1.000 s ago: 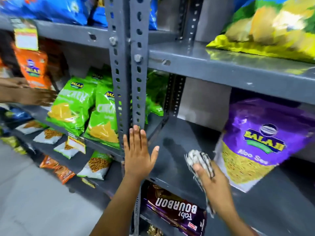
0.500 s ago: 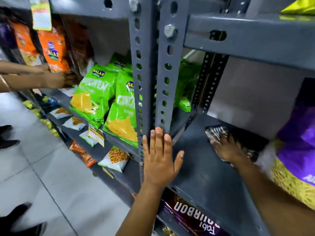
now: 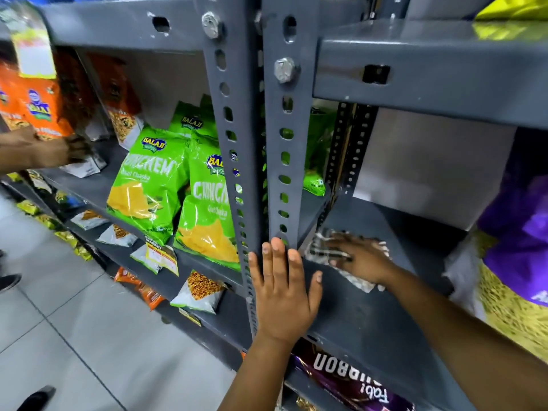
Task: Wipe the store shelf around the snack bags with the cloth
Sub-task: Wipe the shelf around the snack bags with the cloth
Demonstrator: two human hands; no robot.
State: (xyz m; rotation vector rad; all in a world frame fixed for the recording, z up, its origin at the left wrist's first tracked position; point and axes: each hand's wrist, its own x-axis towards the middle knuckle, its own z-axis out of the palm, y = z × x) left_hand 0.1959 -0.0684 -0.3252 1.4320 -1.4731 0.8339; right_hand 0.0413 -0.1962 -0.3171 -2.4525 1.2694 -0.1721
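A grey metal shelf (image 3: 382, 315) runs across the middle. My right hand (image 3: 360, 258) presses flat on a black-and-white checked cloth (image 3: 321, 247), which lies on the shelf's left part near the upright post. My left hand (image 3: 283, 292) rests flat with spread fingers against the shelf's front edge at the foot of the grey perforated post (image 3: 284, 149). A purple and yellow snack bag (image 3: 516, 262) stands on the same shelf at the far right, apart from the cloth.
Green snack bags (image 3: 148, 185) fill the neighbouring shelf bay on the left. Another person's hand (image 3: 50, 149) holds orange bags (image 3: 32, 108) at the far left. A dark biscuit pack (image 3: 350, 381) lies on the shelf below. Small packets (image 3: 198, 292) line a lower shelf; grey floor tiles (image 3: 89, 351) lie beneath.
My right hand has slid the cloth leftward and toward the front of the shelf, ending close to the post. My left hand has stayed on the shelf edge.
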